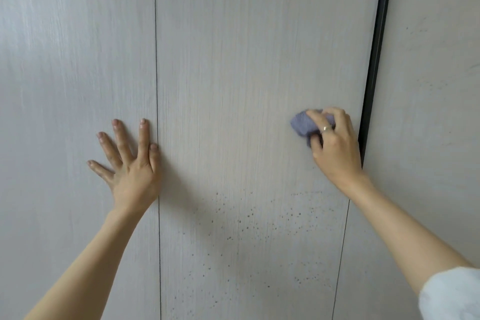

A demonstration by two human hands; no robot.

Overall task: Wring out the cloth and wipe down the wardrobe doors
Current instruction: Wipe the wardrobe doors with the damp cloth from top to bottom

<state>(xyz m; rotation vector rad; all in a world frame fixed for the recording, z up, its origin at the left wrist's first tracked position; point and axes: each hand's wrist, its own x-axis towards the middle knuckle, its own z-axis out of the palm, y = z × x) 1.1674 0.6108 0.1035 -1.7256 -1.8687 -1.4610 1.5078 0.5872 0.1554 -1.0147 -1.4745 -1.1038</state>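
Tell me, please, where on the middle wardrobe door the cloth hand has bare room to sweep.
Free: the wide patch between the left hand at the seam and the purple cloth, and all above it. Tight: the right hand sits close to the black edge strip. Below, dark speckles dot the middle door.

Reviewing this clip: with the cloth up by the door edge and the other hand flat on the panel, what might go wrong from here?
1. The right hand grips the bunched purple cloth beside the dark gap at the door edge; a stroke rightward could catch fingers or cloth there.
2. The dark specks lie lower on the middle door; wiping at this height may miss them.
3. The left hand presses flat on the left door and may leave marks.
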